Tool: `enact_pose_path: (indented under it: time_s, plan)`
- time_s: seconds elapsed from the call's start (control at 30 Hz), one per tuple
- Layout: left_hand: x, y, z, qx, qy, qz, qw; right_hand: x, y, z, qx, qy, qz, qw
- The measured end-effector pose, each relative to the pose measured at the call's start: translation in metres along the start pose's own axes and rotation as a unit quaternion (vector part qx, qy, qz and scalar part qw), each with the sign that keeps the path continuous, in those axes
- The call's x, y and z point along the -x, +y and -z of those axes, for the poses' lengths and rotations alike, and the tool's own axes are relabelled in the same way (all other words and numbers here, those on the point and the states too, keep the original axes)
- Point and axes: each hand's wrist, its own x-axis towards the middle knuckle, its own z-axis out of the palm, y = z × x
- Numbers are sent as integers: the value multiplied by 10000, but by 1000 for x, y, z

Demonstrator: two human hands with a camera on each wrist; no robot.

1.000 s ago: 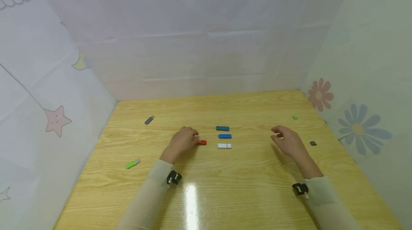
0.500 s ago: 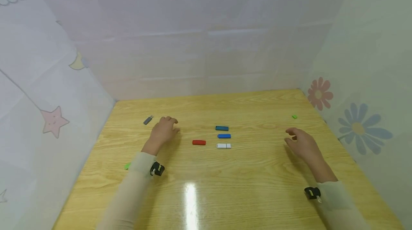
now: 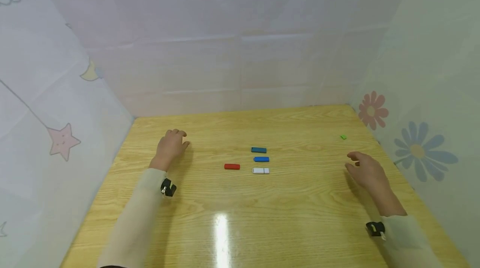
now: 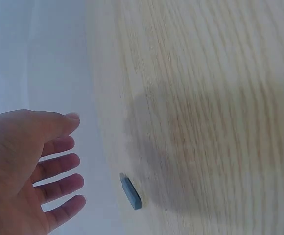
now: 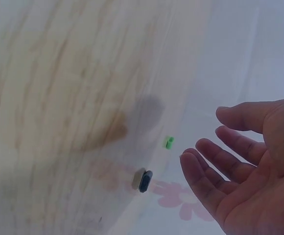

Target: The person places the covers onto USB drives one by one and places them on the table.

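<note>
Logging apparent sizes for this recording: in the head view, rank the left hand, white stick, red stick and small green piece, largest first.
1. Left hand
2. White stick and red stick: too alike to rank
3. Green piece

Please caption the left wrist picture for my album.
Bare left hand, holding nothing, above a light wood-grained tabletop where a slim dark-grey memory stick lies.

The left grip (image 4: 24, 164) hovers near a dark stick (image 4: 131, 194) on the wood-grained table (image 4: 220, 58).
</note>
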Motion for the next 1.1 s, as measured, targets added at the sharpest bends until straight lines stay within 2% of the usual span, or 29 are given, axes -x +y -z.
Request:
enact_pose_path:
  time_s: [0.17,0.4,0.67,0.8,0.97,1.1]
  plan:
    - [-6,-12,0,55,-37,66,10000,5,9,6,178,-10,-89,9998]
    - [-10,-29,2,449,-287,329,9980,7,19,10,282,-162,-332,9989]
    - [-13,-55,-3,774,-652,750,9920,0,23,5,451,-125,-213,9987]
    - [-13,-60,-5,799,-702,831,9908,-2,26,5,502,-228,-235,9982]
    - [-13,-61,-6,683,-591,816,9926,0,27,6,579,-365,-356,9970]
    - [-12,-61,-8,609,-624,822,9928,0,29,6,580,-441,-371,9967]
